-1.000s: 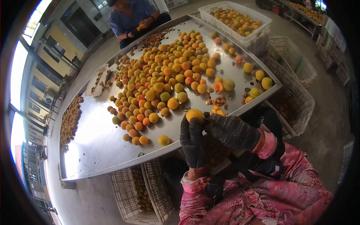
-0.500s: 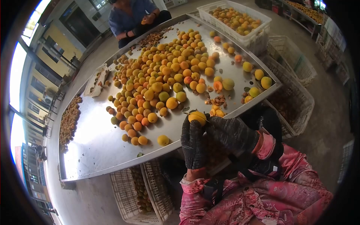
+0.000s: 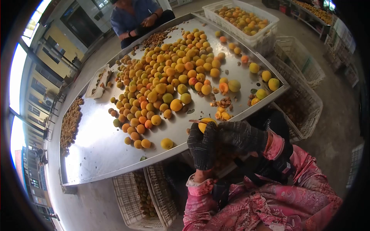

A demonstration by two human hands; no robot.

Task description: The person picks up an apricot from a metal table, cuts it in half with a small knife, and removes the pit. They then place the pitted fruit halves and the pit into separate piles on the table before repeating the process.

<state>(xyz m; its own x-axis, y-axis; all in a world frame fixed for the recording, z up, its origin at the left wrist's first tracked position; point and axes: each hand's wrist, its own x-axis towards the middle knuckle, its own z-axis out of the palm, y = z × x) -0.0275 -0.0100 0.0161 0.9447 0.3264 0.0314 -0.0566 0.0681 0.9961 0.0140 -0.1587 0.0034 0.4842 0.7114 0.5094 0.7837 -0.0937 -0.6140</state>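
Note:
My left hand (image 3: 202, 149), in a dark knitted glove, is closed around a yellow apricot (image 3: 204, 126) just off the table's near edge. My right hand (image 3: 243, 136), gloved alike, is closed beside it. The thin blade of what looks like a small knife (image 3: 197, 121) lies across the top of the apricot and points left; its handle is hidden in my right glove. On the metal table (image 3: 104, 142) in front is a large heap of apricots (image 3: 154, 92). Split apricot pieces (image 3: 222, 114) and brown stones (image 3: 222, 103) lie close beyond my hands.
Across the table sits a person in a blue shirt (image 3: 133, 17). A white crate of apricots (image 3: 246, 29) stands at the far right corner. Further crates (image 3: 298, 111) stand on the right, others (image 3: 144, 196) under the near edge. A small tray (image 3: 98, 82) lies at the left.
The blade has turned and now crosses the apricot, showing its flat side to the left. My hands have shifted slightly, and the apricot sits lower in my left fingers.

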